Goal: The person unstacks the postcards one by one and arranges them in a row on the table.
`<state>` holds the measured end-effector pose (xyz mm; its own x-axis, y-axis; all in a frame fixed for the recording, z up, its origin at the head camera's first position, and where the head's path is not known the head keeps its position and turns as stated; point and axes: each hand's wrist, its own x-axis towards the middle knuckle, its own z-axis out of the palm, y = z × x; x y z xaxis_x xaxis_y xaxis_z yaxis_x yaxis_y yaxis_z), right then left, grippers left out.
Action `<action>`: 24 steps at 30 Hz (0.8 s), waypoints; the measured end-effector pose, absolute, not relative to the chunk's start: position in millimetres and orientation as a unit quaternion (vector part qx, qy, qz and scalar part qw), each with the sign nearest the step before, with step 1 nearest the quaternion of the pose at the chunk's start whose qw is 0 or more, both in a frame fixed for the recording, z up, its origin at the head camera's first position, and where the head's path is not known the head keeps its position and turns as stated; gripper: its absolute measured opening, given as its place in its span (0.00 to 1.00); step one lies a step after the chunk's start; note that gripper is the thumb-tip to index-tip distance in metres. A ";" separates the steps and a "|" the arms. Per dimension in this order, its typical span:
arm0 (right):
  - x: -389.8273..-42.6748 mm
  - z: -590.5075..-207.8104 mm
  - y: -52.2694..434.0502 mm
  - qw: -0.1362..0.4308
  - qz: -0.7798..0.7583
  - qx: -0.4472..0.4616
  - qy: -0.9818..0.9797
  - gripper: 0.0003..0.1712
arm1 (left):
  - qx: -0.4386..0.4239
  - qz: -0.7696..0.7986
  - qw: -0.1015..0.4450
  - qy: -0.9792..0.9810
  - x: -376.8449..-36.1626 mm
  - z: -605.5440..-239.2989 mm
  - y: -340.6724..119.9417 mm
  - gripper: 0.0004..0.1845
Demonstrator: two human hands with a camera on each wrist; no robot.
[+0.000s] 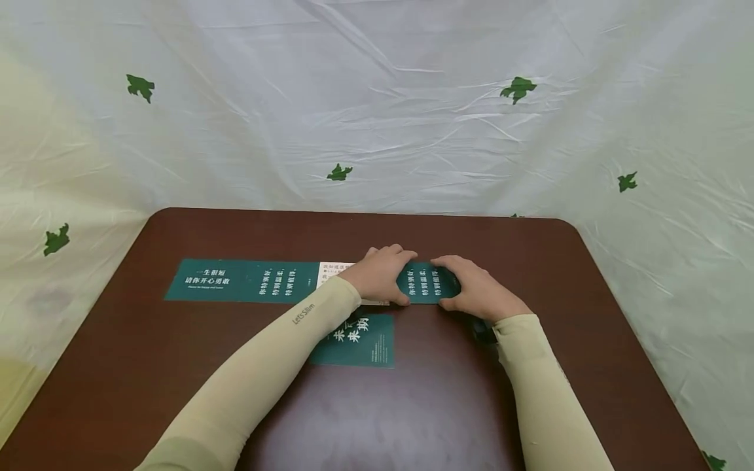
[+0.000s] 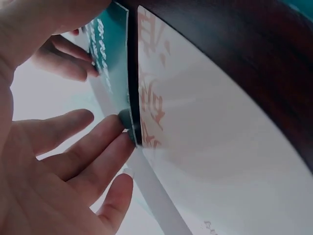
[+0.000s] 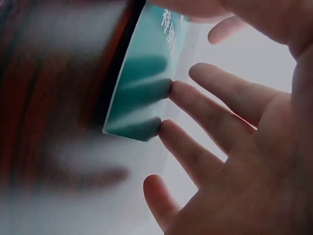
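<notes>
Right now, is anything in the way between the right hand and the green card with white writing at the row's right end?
Nothing visible is. The right hand's fingertips touch the green card; the left hand is at its other end.

The white card (image 1: 332,271), printed with orange-brown characters, is partly hidden by the left hand (image 1: 379,273). Just right of it – across a narrow dark gap – lies a glossy green card (image 1: 421,284) with columns of white characters, pinched at its edges by the left hand and the right hand (image 1: 484,288). Left of the white card runs a green strip (image 1: 243,271) with two blocks of white lettering. On the white card's near side lies a partly hidden lower green card (image 1: 353,352).
</notes>
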<state>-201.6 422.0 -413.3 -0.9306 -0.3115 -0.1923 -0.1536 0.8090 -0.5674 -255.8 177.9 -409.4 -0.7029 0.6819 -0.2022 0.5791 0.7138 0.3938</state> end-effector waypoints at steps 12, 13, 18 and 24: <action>-204.3 -411.8 419.9 0.142 -0.281 -0.134 0.940 0.44 | 0.344 0.170 0.167 0.908 -256.6 -407.9 171.6 0.51; -204.8 -411.3 419.0 0.142 -0.279 -0.133 0.940 0.44 | 0.343 0.170 0.166 0.909 -256.9 -407.5 170.7 0.51; -203.1 -409.8 416.3 0.142 -0.276 -0.133 0.941 0.44 | 0.347 0.172 0.170 0.906 -255.9 -408.8 168.5 0.51; -198.8 -410.2 417.0 0.142 -0.267 -0.133 0.944 0.44 | 0.351 0.181 0.172 0.902 -252.7 -411.8 168.9 0.50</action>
